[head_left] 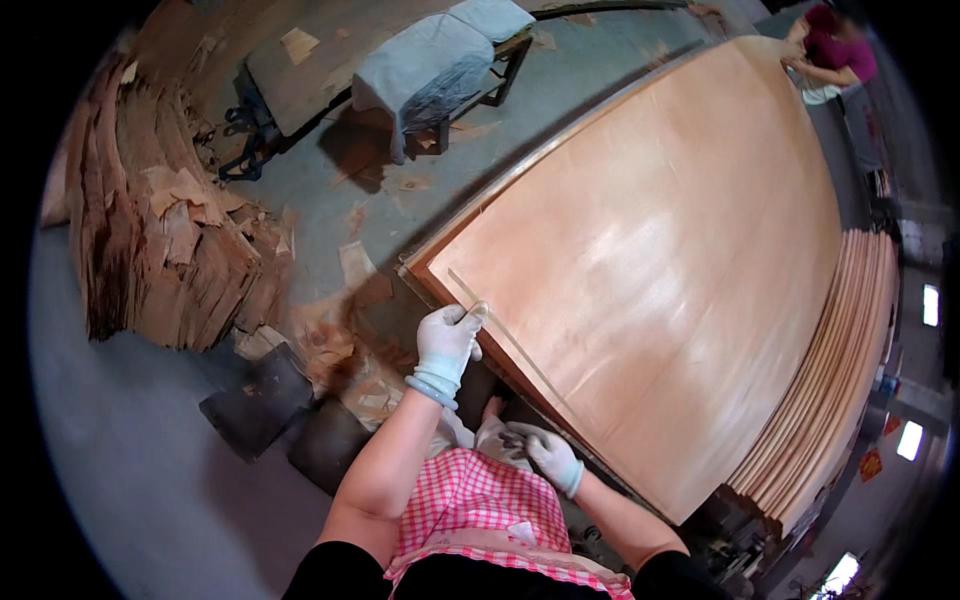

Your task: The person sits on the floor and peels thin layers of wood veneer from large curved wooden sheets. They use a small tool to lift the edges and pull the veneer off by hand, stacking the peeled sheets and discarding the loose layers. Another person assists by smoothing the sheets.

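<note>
A large, smooth, light-brown wood veneer sheet (640,250) lies on a stack in front of me, reaching away to the far right. My left hand (447,342), in a white glove with a bracelet at the wrist, pinches the sheet's near-left edge between thumb and fingers. A thin line or narrow strip runs along that edge under the thumb. My right hand (550,458), in a white glove with dark grey fingertips, is below the near edge, close to my apron. Its fingers stretch leftward, loosely apart, with nothing visible in them.
A co-worker (838,50) in a dark red top has hands at the sheet's far corner. Many stacked sheets (830,390) stand at right. Ragged veneer piles (160,230) rise at left, with scraps (325,330) on the floor. A cloth-covered bench (425,65) stands behind.
</note>
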Available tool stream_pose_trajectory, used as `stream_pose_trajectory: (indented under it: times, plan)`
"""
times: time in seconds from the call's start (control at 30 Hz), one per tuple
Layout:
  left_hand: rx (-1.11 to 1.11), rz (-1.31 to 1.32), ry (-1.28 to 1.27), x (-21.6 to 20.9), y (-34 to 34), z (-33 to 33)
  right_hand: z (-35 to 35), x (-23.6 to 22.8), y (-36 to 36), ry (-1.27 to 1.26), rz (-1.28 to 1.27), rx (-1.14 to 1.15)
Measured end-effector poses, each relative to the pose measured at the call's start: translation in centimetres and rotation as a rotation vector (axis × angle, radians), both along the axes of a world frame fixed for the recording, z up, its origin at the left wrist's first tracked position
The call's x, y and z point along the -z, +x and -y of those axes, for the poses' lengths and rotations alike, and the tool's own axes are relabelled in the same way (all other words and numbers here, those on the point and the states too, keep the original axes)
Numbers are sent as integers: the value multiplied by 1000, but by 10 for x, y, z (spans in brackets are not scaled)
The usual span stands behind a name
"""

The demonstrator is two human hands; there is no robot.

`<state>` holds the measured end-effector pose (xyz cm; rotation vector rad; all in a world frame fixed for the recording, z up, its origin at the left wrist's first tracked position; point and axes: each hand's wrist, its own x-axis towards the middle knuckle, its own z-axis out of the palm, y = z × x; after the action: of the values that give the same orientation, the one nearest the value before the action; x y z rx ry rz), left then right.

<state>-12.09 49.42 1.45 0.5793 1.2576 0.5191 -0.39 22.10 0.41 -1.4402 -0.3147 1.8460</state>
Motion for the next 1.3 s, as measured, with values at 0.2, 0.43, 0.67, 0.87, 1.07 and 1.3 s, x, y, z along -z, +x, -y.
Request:
stream_pose_trajectory:
  times: [0.2, 0.43, 0.67, 0.87, 1.07, 1.3]
  plan:
    - [-58, -101, -37, 15, -14, -2, 61, -14, 14, -339, -353, 1472]
    - [-8, -241, 19, 77, -8, -7, 87, 38, 53, -226, -222, 1542]
    - [78, -358, 39, 75, -5, 1, 95, 40, 54, -323, 100, 1285]
    - [114, -400, -10, 55, -7, -2, 0, 2, 51, -346, 506, 983]
    - [113, -337, -29, 68, -9, -3, -124, 6, 49, -31, 555, 541]
    - [335, -413, -1, 59, -21, -8, -302, 2, 32, 643, 1300, -646]
